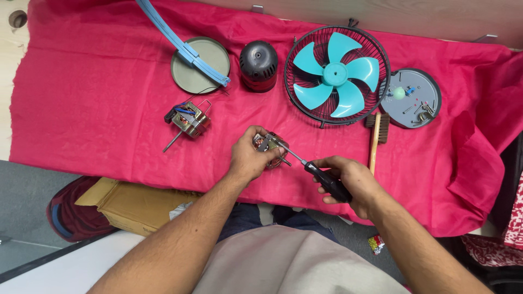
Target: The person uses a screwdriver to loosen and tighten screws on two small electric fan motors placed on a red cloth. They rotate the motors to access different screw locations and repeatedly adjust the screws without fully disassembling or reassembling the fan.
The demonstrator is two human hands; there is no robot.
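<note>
Your left hand (248,158) gripped the small motor (269,148); your right hand (348,182) clasped the screwdriver (313,170), its tip at the motor beside your left fingers (272,154).

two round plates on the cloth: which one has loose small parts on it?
The grey round plate at far right, beside the fan grille; screws and small bits lie on it. The olive round plate carries only a blue strip.

Bare forearms, grey shirt, dark trousers
</note>
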